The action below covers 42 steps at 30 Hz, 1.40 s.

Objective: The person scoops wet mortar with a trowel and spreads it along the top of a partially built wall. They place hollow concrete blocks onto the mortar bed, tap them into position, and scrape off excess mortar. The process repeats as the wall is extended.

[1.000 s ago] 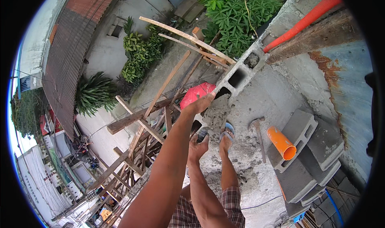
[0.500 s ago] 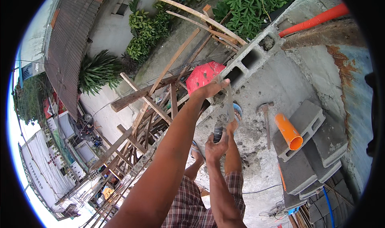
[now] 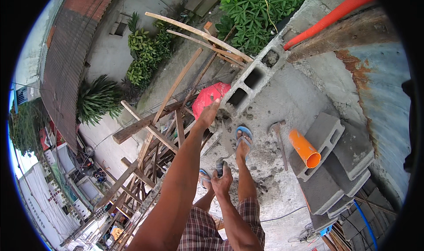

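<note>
In my right hand is a trowel, its dark handle gripped in closed fingers. The narrow, mortar-smeared trowel blade points away from me, toward the wall's edge. My left hand reaches forward with its fingers stretched out, by the near end of a grey hollow block. Whether it touches the block is hard to tell. Wet mortar lies at that end, just beyond the blade tip. Behind my left hand sits a red, mortar-spotted thing, partly hidden.
A hammer lies on the mortar-strewn floor to the right. Past it, an orange pipe rests on stacked hollow blocks. Wooden scaffolding stands beyond the ledge on the left. My sandalled foot is close to the blade.
My left hand has drawn back from the block's top toward its near end. The trowel has come down and left, its blade now away from the block. The whole view has shifted.
</note>
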Available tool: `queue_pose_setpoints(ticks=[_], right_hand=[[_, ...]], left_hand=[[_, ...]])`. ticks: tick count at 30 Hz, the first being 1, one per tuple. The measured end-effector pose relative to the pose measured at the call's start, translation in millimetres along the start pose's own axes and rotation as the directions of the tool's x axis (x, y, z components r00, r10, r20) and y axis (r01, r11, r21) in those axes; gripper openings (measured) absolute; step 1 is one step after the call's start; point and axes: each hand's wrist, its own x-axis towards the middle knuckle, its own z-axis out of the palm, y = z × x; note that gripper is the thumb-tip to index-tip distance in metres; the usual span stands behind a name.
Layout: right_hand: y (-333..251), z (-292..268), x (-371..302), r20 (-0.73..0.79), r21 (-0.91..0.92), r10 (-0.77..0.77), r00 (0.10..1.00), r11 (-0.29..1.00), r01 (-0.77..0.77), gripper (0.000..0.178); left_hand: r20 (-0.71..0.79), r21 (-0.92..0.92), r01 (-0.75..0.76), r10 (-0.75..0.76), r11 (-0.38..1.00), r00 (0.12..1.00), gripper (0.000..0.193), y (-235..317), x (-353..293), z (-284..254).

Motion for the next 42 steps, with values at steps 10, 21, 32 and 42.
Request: queue_pose_setpoints(ticks=[10, 21, 32, 42], right_hand=[[-7, -31, 38, 0.071, -0.227, 0.038, 0.997, 0.974, -0.021, 0.061], [120, -185, -41, 0.011, -0.237, 0.313, 0.950, 0.924, -0.301, 0.036], [430, -111, -226, 0.057, -0.032, 0.607, 0.793, 0.795, -0.606, 0.042], [647, -38, -472, -0.127, 0.067, 0.524, 0.842, 0.852, -0.520, 0.028]], left_hand=[[-0.469, 0.004, 0.141, -0.123, 0.990, 0.875, 0.081, -19, -48, 42], [-0.043, 0.153, -0.020, 0.027, 0.988, 0.999, 0.043, -60, -150, 152], [0.546, 0.824, -0.410, -0.740, 0.391, 0.393, 0.070, -239, -378, 272], [0.482, 0.544, 0.048, -0.358, 0.838, 0.800, 0.061, -296, -421, 338]])
